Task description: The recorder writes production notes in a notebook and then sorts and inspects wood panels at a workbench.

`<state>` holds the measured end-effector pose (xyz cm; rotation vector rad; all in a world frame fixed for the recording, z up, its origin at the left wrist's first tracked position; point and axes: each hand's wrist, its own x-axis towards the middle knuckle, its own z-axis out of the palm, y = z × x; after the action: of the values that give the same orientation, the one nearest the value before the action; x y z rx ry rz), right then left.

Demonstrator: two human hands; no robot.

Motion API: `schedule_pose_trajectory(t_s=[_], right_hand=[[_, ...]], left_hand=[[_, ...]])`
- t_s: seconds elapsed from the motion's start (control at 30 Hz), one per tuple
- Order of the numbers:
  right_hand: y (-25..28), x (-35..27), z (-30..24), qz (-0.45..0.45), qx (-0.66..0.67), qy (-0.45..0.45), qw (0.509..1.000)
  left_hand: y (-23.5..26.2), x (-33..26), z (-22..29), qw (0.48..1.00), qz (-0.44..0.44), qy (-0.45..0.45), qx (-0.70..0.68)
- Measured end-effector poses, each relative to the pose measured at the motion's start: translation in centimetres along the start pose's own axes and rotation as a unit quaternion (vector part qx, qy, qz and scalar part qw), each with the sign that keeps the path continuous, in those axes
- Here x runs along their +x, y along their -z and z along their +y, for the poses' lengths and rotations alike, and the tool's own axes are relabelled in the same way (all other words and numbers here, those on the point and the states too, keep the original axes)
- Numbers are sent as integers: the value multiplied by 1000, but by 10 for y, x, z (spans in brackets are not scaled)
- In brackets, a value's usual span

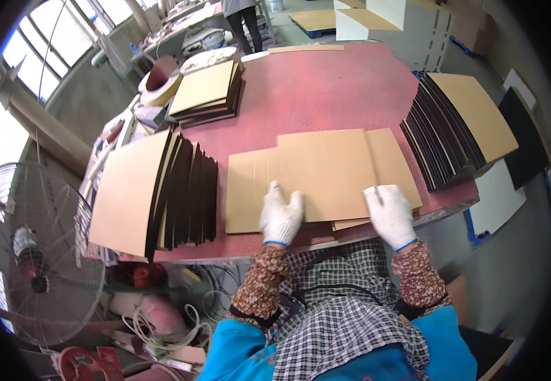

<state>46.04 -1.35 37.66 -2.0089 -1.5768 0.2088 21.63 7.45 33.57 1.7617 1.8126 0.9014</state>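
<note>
In front of me, brown cardboard sheets lie flat and overlapping on a red table. A middle cardboard sheet (326, 168) rests over a left sheet (247, 187) and a right sheet (395, 159). My left hand (282, 216), in a white knit glove, lies with thumb and fingers apart on the cardboard near the front edge, where the left and middle sheets overlap. At the middle sheet's front right corner, my right hand (390, 216), gloved alike, has its fingers bent and closed on the edge. Its fingertips are partly hidden.
Leaning stacks of dark-edged cardboard stand at left (129, 193) and right (472, 117) on the red table (326, 82). Another cardboard pile (205, 89) lies at the back left. A large fan (37, 254) stands beside the table, left. A person (242, 22) stands beyond the far end.
</note>
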Motion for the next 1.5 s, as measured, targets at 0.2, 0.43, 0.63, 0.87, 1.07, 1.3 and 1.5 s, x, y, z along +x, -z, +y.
schedule_pose_trajectory(t_s=[0.2,0.43,0.63,0.87,1.07,1.3,1.5], right_hand=[[-37,-5,-70,-87,33,170,981],[-95,-28,-106,-127,-12,99,987],[-113,-21,-111,-181,80,-15,980],[-75,-26,-114,-163,69,-6,984],[-74,-38,-117,-115,71,78,988],[-69,-41,-72,-63,235,12,970],[-68,-68,-50,-20,264,54,963]], left_hand=[[54,2,-71,958,108,-14,265],[66,9,-79,967,52,100,229],[76,16,-83,981,14,98,168],[99,10,-90,985,-33,134,106],[112,-10,-117,922,-113,225,-293],[141,-32,-59,962,-97,55,-249],[186,-70,-11,965,-68,41,-249]])
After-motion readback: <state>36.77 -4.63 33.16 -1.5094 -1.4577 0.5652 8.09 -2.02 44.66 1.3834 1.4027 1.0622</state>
